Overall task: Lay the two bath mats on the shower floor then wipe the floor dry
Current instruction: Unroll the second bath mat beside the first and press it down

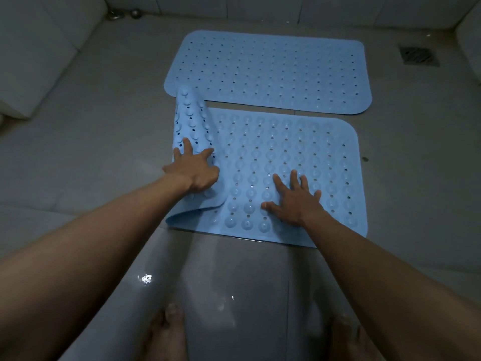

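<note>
Two light blue perforated bath mats lie on the grey shower floor [104, 142]. The far mat [270, 71] lies flat. The near mat [294, 152] shows its suction cups, and its left end is curled over into a fold. My left hand [194, 170] presses on that fold with fingers spread. My right hand [295, 198] rests flat on the near mat's front middle, fingers apart, gripping nothing.
A square floor drain [419, 56] sits at the far right. Metal fittings [117, 15] stand at the back-left wall. White tiled ledges border the floor left and right. Wet glare shows on the tiles by my bare feet [166, 332].
</note>
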Demonstrator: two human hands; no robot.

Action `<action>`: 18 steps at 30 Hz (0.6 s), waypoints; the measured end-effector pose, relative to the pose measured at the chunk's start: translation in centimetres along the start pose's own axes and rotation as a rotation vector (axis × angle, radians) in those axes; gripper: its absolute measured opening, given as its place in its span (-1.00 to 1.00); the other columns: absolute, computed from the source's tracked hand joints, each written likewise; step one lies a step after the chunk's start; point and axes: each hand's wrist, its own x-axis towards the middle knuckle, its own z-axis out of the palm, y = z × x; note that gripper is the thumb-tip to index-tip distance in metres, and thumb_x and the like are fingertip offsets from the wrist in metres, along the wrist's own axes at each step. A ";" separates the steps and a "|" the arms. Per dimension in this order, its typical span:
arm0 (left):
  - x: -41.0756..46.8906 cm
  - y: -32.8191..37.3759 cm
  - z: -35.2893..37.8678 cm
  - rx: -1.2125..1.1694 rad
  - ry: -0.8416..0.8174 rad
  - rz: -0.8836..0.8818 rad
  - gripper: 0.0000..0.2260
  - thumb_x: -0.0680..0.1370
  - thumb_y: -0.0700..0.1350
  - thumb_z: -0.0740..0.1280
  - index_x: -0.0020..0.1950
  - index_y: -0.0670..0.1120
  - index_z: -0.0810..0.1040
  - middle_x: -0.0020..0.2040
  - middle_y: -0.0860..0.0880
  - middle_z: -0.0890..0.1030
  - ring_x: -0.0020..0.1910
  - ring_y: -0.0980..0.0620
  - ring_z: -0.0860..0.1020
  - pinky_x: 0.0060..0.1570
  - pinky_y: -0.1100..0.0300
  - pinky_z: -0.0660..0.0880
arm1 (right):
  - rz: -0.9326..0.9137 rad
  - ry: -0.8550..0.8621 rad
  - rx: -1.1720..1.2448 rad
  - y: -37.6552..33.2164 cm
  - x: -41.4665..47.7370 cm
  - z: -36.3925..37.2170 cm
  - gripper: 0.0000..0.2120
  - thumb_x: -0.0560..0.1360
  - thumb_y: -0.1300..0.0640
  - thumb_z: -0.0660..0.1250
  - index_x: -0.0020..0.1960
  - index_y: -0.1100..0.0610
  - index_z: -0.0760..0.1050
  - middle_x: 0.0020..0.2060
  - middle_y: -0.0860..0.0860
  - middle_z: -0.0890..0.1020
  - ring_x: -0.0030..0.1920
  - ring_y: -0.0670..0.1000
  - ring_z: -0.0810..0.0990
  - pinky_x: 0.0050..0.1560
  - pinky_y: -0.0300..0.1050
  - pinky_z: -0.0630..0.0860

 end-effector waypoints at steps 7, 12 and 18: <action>0.1 -0.1 1.4 0.129 -0.024 0.007 -0.12 0.45 0.38 0.33 0.60 0.24 -0.12 0.60 -0.14 -0.33 0.57 -0.32 -0.22 0.41 -0.43 0.06 | 0.008 0.001 -0.004 0.1 0.3 0.2 -0.12 0.44 -0.51 0.07 0.58 -0.20 -0.25 0.57 0.06 -0.32 0.57 0.17 -0.28 0.45 0.44 -0.11; 0.0 -2.8 1.5 0.216 -0.006 -0.045 -0.24 0.56 0.01 0.30 0.61 0.19 -0.10 0.57 -0.21 -0.39 0.56 -0.36 -0.22 0.43 -0.44 0.00 | 0.020 0.015 -0.013 0.1 0.1 0.2 -0.13 0.45 -0.50 0.07 0.58 -0.20 -0.23 0.58 0.07 -0.28 0.58 0.17 -0.24 0.44 0.44 -0.09; 0.1 -7.0 1.9 0.156 0.045 -0.096 -0.34 0.59 0.19 0.18 0.61 0.14 -0.04 0.59 -0.18 -0.34 0.58 -0.31 -0.18 0.45 -0.41 0.00 | 0.088 0.048 0.005 -3.4 0.2 -0.6 -0.10 0.52 -0.17 0.23 0.60 0.06 -0.26 0.57 0.21 -0.25 0.57 0.25 -0.19 0.48 0.40 -0.12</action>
